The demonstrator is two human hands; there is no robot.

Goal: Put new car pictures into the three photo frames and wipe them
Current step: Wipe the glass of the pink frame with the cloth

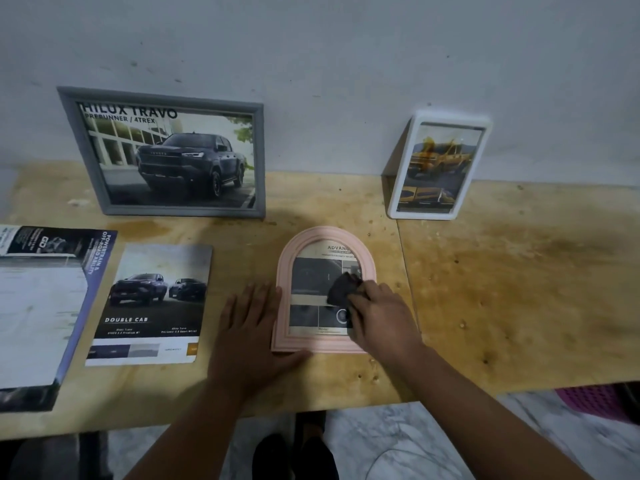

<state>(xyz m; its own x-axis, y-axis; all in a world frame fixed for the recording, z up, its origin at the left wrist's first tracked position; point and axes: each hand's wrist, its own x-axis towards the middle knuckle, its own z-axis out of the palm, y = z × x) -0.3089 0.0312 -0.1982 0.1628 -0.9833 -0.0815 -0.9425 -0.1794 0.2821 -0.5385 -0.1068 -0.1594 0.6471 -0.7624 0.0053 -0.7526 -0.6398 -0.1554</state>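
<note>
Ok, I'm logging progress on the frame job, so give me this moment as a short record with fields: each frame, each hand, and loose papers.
grey frame: upright against the wall, dark truck picture inside
white frame: upright against the wall, yellow truck picture inside
pink arched frame: flat on the wooden table, picture inside
right hand: pressing a dark cloth on the pink frame's glass
left hand: flat on the table, fingers against the pink frame's left edge
loose papers: Double Cab sheet and brochure, lying at left
</note>
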